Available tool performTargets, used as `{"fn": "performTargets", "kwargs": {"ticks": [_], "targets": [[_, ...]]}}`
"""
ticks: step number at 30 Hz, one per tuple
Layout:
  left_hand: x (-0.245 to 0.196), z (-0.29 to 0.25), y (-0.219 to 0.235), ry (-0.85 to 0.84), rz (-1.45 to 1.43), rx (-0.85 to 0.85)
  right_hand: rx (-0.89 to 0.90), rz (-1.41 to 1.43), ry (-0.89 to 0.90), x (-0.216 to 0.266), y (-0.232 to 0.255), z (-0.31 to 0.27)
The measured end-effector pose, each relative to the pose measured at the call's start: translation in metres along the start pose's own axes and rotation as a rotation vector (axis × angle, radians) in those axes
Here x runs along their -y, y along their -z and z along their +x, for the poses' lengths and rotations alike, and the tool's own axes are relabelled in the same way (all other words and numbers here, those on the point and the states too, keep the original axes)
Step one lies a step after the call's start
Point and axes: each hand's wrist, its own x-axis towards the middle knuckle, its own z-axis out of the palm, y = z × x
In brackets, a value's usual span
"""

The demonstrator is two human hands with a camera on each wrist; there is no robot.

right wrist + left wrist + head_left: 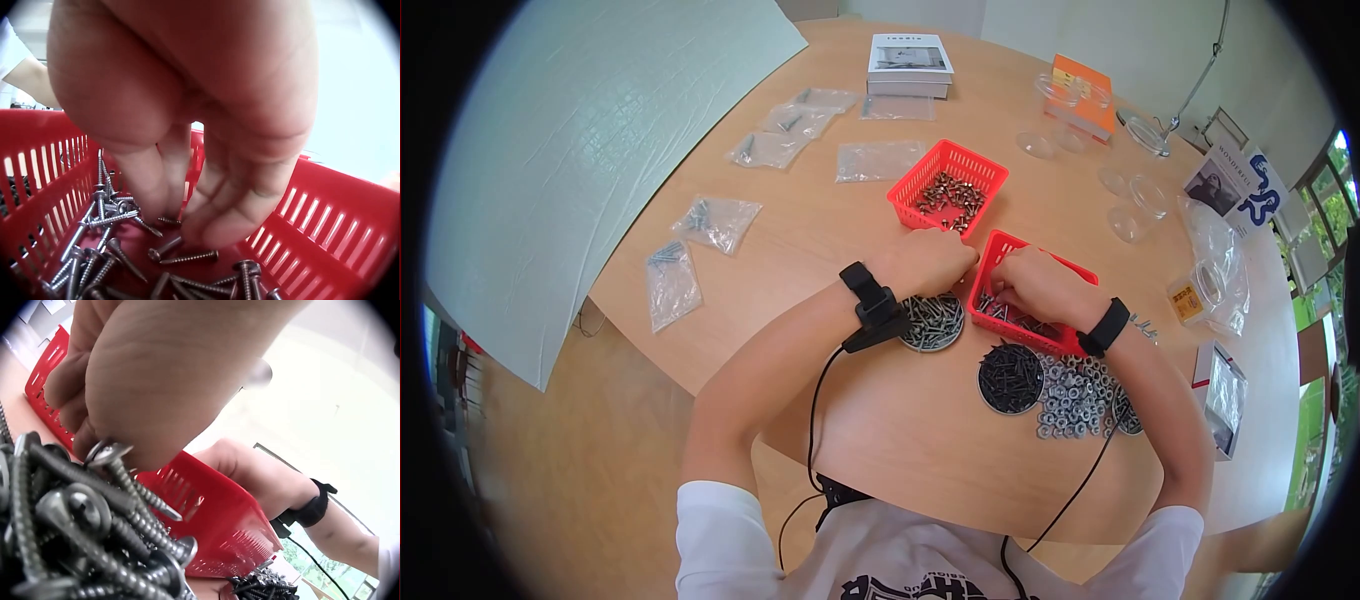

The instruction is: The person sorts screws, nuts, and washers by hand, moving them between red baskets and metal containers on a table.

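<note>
My right hand (pixel 1045 285) reaches down into the nearer red plastic basket (pixel 1080 268). In the right wrist view its thumb and fingers point down with a gap between them, fingertips right at a silver screw (pixel 189 257) among several others. My left hand (pixel 930 262) is bent with curled fingers by that basket's left side, over a round dish of silver screws (pixel 932 325). The left wrist view shows these screws (pixel 94 531) close below the hand (pixel 162 375); I cannot tell whether its fingers hold anything.
A second red basket (pixel 948 165) holds brownish screws. Black screws (pixel 1011 378) fill a dish beside loose nuts and washers (pixel 1072 400). Plastic bags with screws (pixel 718 222) lie left; books (pixel 910 65) stand at the back. Clear round containers (pixel 1148 197) and a yellow-labelled tub (pixel 1195 292) are right.
</note>
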Motion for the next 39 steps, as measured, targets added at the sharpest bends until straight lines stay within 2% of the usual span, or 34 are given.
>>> {"fn": "performTargets", "kwargs": {"ticks": [3,6,9,14,17,20,23,26,29,33,39], "targets": [[-0.005,-0.005,0.011,0.004,-0.052,0.017,-0.053,-0.012,0.006,0.000,-0.003,-0.001],[-0.002,-0.004,0.009,-0.011,-0.094,0.010,0.004,-0.023,0.019,-0.001,-0.002,0.000],[0.003,0.001,0.001,-0.053,-0.137,0.009,-0.015,-0.001,0.044,-0.003,-0.002,-0.002],[0.011,0.011,-0.010,-0.130,-0.292,0.028,0.025,0.000,-0.011,-0.001,-0.002,0.001],[0.007,0.012,-0.004,-0.137,-0.288,0.113,0.029,-0.046,-0.019,0.000,-0.003,0.002],[0.007,0.010,0.002,-0.178,-0.396,0.128,0.027,-0.084,-0.013,0.000,-0.005,0.002],[0.006,0.014,0.000,-0.149,-0.406,0.160,0.028,-0.086,-0.015,0.000,-0.005,0.001],[-0.001,0.017,-0.002,-0.066,-0.322,0.115,0.024,-0.071,-0.022,-0.002,-0.006,0.000],[-0.006,0.011,0.004,-0.058,-0.282,0.052,0.020,-0.046,-0.034,-0.001,-0.004,-0.002],[0.003,0.017,-0.007,0.001,-0.261,0.074,0.008,-0.044,-0.027,-0.004,-0.008,-0.004],[0.000,0.011,0.004,0.097,-0.148,0.082,0.015,-0.064,-0.024,-0.003,-0.008,-0.004]]}}
